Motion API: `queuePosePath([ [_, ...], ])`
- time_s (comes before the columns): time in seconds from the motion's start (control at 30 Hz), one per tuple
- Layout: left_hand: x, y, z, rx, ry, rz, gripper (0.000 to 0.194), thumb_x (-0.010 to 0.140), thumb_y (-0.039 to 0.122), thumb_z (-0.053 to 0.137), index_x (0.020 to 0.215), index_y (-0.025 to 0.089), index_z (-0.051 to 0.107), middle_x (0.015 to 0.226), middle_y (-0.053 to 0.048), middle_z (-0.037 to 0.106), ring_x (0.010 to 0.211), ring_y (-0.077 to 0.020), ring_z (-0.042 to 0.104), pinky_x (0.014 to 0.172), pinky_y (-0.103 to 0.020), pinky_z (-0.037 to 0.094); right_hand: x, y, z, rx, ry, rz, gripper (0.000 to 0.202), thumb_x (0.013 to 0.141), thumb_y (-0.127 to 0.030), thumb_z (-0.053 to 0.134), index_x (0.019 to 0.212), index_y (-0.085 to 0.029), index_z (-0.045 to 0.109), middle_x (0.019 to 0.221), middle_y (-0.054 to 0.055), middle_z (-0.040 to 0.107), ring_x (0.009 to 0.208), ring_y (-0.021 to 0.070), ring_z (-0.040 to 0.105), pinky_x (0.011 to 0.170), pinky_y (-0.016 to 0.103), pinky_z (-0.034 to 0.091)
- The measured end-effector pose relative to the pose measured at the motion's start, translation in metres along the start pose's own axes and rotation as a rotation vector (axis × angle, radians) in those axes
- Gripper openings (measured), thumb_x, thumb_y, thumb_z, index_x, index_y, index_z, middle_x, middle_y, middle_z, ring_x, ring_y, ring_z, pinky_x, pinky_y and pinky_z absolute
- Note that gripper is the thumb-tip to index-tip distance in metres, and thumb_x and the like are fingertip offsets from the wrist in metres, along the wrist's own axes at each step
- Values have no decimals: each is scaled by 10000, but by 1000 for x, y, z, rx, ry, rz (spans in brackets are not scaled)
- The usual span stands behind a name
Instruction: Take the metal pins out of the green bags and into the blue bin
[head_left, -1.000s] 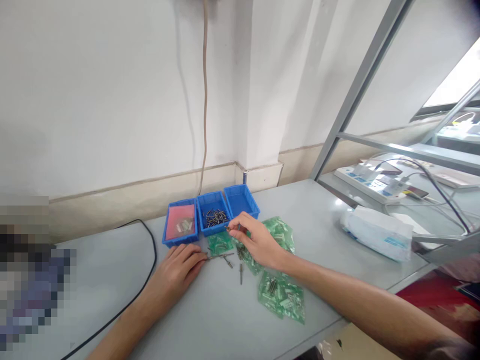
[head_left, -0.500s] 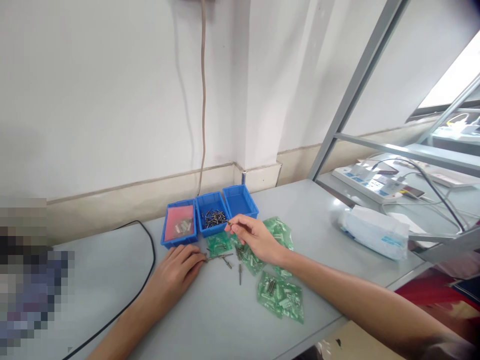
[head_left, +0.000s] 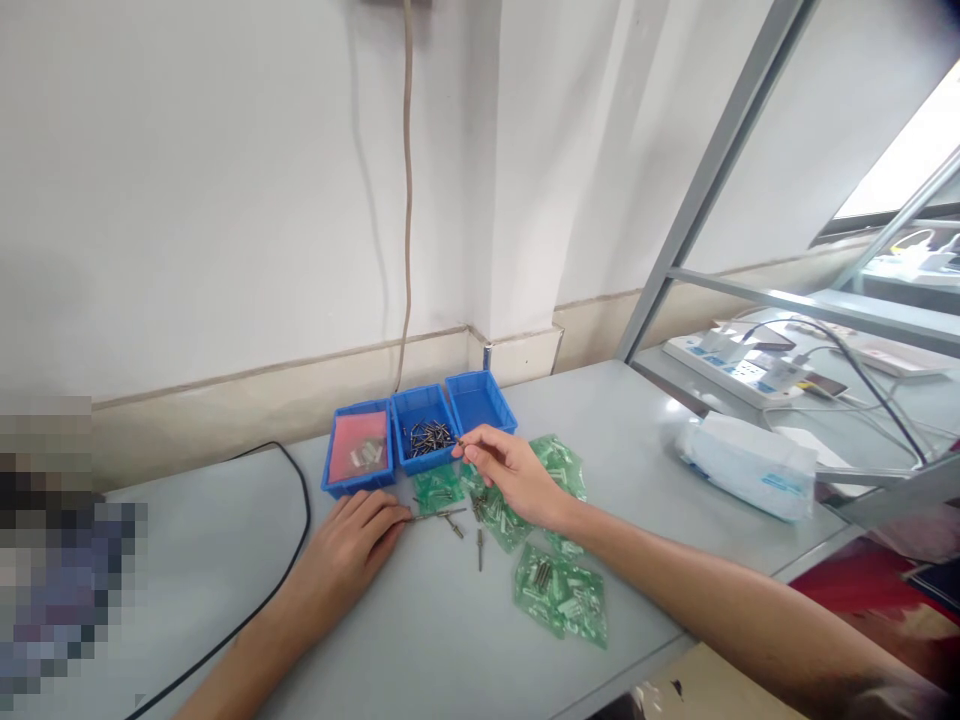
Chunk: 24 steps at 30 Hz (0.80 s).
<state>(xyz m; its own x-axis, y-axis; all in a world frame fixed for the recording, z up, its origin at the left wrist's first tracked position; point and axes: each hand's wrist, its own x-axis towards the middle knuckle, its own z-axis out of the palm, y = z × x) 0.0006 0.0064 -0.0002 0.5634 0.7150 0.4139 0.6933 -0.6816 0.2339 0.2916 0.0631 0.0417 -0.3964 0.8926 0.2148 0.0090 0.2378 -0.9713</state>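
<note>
My left hand rests on the grey table, thumb and forefinger closed on the end of a thin metal pin. My right hand is raised at the near right corner of the middle blue bin, its fingertips pinched on a small dark metal piece. That bin holds many loose metal pins. Another pin lies alone on the table between the hands. Green plastic bags with metal parts inside lie beside and below my right hand.
The left blue bin holds a pink sheet and a clear bag of parts; the right bin stands beside the middle one. A black cable crosses the table at left. At right are a white packet, metal frame and power strip.
</note>
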Motion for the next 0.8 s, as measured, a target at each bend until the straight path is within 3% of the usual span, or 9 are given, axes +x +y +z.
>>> queuePosePath([
  [0.5, -3, -3, 5, 28, 12, -26, 275, 1139, 280, 466, 1345, 240, 644, 1139, -73, 687, 998, -219, 640, 895, -383, 518, 1, -1, 0, -37, 26, 14, 354, 1029, -559, 592, 1052, -222, 699, 1069, 46, 720, 650, 131, 478, 605, 293, 428],
  [0.8, -3, -3, 4, 35, 9, -21, 257, 1121, 245, 486, 1284, 257, 685, 1116, -66, 690, 991, -223, 654, 876, -371, 517, 3, 0, -1, -26, 43, 3, 364, 1020, -576, 605, 1047, -226, 702, 1068, 45, 713, 641, 131, 473, 597, 294, 418],
])
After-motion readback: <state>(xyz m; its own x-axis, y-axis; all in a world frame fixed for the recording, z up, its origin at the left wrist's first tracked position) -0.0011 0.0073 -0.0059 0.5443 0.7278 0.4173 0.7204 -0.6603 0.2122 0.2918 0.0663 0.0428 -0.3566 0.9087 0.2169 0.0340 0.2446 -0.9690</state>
